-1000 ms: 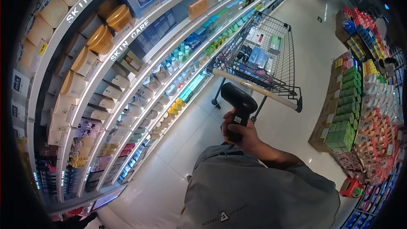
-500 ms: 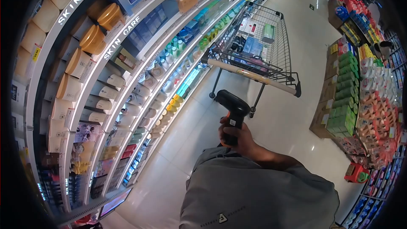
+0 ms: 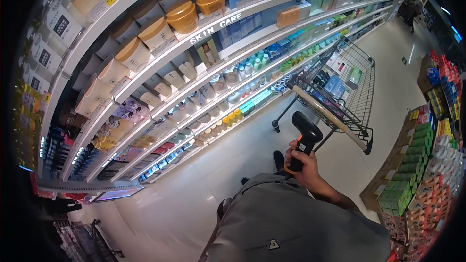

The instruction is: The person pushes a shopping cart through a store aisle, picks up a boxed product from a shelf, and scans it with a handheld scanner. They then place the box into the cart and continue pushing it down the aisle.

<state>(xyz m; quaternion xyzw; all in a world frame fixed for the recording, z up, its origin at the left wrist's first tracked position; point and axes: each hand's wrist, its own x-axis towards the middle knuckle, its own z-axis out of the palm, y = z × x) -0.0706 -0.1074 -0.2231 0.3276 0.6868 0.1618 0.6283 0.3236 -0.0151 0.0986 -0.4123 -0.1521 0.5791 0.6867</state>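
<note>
We've swung left, more shelf (image 3: 215, 28) now facing us; our right hand (image 3: 307, 169) wraps its fingers around the scanner (image 3: 307, 127); left hand's, we can't tell.

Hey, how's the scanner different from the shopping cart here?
The scanner is compact with a solid casing; the cart is much larger, with open wire sides. The scanner is held up in the right hand, while the cart stands on the floor with no hand seen on it. Both are mostly dark.
</note>
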